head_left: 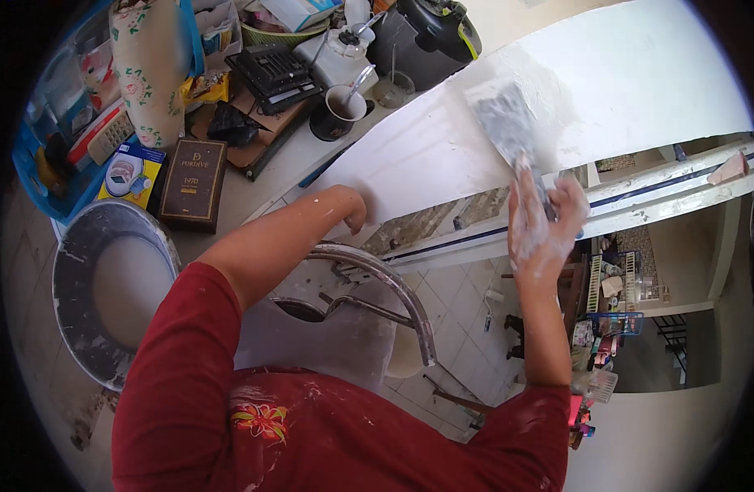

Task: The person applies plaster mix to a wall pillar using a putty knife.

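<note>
My right hand (545, 217), coated in white paste, grips a plastering trowel (506, 119). Its broad blade, smeared with grey-white paste, lies against a long white surface (410, 156). Damp-looking streaks of paste spread around the blade. My left hand (355, 208) bends down at the wrist beside the lower left edge of that white surface. Its fingers are mostly hidden, so I cannot see whether they hold anything.
A paste-spattered dark bucket (65, 283) with whitish liquid stands at left. Beyond it are a brown box (193, 184), a dark mug (332, 123) with a spoon, and a black appliance (426, 41). A curved metal rail (414, 307) lies below my left forearm, above tiled floor (459, 299).
</note>
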Demonstrator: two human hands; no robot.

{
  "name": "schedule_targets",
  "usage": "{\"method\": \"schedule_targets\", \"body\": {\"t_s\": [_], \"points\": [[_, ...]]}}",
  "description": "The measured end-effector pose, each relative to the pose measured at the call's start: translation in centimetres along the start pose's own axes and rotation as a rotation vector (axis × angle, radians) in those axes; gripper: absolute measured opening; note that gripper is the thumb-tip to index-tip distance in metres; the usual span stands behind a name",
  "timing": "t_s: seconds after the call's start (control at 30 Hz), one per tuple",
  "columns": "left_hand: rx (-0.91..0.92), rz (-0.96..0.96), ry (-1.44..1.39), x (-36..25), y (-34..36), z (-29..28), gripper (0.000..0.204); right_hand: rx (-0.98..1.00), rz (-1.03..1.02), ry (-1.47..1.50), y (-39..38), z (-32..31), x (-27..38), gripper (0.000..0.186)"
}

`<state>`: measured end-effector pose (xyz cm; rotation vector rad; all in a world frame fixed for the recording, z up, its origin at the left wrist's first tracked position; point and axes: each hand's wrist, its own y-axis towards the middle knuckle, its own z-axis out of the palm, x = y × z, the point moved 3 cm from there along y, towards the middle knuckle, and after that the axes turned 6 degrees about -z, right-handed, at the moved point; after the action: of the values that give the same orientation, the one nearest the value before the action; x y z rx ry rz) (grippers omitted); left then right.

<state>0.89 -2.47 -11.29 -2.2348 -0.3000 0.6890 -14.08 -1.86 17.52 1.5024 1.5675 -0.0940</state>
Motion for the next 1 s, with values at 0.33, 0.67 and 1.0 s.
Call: {"method": "schedule_targets", "body": {"t_s": [0.33, 0.67, 1.0], "points": [[-0.012, 0.101, 0.095, 0.0, -0.4, -0.1, 0.042, 0.443, 0.194, -0.017, 0.0, -1.1, -0.6, 0.034], [-0.011, 0.067, 0.056, 0.4, 0.5, 0.3, 0.043, 0.399, 0.182, 0.141, -1.2, -7.7, 0.4, 0.036], [-0.02, 0.056, 0.077, 1.0, 2.3, 0.2, 0.043, 0.298, 0.131, 0.067, 2.1, -0.9, -1.4, 0.024]]}}
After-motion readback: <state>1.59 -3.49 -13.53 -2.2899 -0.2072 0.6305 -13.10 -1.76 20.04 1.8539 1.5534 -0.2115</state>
